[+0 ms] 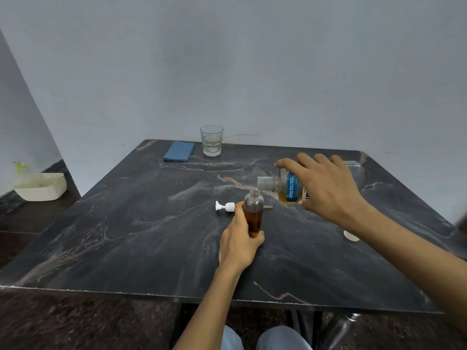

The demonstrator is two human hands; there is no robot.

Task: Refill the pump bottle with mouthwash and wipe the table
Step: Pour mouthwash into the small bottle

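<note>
On the table (126, 248), the right hand (326, 188) grasped the mouthwash bottle (290, 188), tipped on its side with its long axis near level and its mouth pointing left, just above the pump bottle (253, 213). That one stood upright near the table's middle, neck up, roughly half full of amber liquid, clasped low by the left hand (240, 245). Pouring well probably called for a slow tilt, mouth kept over neck. The pump head (225, 207) lay flat just behind.

Two bottles (253, 210) (290, 186), one glass (211, 140), one blue cloth (179, 151), one pump head (225, 207), one white cap (351, 236).
</note>
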